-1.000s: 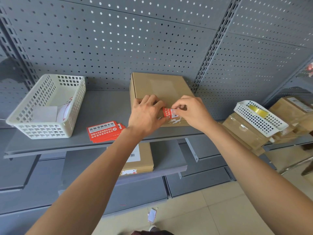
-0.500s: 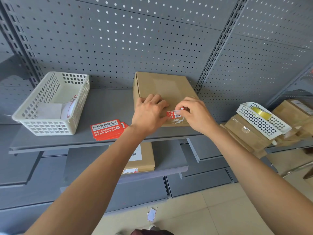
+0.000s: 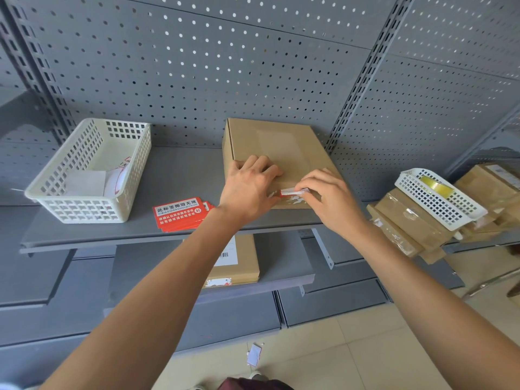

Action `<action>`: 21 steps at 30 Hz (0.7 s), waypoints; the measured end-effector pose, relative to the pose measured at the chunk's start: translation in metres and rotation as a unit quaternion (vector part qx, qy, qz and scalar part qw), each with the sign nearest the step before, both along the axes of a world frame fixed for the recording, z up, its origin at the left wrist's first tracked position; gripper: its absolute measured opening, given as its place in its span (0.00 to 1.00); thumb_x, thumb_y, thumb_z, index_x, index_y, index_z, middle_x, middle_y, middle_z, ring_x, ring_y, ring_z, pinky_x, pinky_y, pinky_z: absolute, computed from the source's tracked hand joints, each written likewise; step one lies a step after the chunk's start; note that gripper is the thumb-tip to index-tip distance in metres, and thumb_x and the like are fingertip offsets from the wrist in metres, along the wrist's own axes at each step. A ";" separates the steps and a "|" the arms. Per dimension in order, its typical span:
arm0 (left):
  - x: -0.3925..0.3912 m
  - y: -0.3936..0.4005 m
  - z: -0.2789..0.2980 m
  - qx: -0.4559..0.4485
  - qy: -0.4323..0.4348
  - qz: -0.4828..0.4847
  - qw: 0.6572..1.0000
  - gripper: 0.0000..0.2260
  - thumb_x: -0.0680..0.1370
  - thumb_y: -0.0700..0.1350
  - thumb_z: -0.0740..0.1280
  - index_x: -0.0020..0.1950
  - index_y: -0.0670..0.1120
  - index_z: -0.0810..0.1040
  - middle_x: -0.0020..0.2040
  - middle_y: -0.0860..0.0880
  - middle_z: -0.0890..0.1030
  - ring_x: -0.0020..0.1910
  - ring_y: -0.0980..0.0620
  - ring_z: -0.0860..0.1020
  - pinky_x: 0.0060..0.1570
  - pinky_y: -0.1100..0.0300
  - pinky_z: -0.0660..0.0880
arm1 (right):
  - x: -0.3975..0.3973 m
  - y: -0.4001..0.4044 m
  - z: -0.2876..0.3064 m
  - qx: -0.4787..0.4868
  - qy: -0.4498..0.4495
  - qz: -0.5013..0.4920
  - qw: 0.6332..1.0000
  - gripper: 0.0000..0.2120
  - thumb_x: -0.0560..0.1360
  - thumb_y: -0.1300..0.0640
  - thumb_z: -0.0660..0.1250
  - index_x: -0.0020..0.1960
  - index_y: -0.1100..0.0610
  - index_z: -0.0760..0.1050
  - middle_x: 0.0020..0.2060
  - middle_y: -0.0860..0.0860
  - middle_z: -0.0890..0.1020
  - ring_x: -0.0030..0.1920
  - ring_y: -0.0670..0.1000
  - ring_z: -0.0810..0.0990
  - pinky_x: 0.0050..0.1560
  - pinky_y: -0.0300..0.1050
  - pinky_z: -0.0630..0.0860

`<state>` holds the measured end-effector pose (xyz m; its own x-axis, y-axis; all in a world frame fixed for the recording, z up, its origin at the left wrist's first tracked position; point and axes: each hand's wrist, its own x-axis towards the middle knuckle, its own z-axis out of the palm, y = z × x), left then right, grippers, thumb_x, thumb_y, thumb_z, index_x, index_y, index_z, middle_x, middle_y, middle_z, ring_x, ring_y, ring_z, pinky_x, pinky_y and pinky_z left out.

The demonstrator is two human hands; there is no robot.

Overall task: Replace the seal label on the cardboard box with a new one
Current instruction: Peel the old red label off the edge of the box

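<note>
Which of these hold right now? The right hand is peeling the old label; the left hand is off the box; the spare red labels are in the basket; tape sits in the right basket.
1. The right hand pinches the old label on the box: true.
2. The left hand is off the box: false, it rests on it.
3. The spare red labels lie in the left basket: false, on the shelf beside it.
4. Tape sits in the right basket: true.

Grey metal shelf against a pegboard wall
On it lie a white basket, a stack of red labels and the cardboard box, pushed toward the back
</note>
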<state>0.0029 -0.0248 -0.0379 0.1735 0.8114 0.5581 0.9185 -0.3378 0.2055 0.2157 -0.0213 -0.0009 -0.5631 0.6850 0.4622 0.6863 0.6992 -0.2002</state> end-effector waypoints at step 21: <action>0.002 0.001 -0.001 0.002 0.000 0.013 1.000 0.23 0.66 0.54 0.78 0.58 0.50 0.82 0.53 0.49 0.80 0.53 0.44 0.77 0.50 0.49 0.68 | 0.010 -0.006 -0.019 0.040 0.044 0.021 0.998 0.07 0.75 0.69 0.71 0.50 0.62 0.85 0.48 0.53 0.85 0.49 0.57 0.81 0.50 0.56 0.78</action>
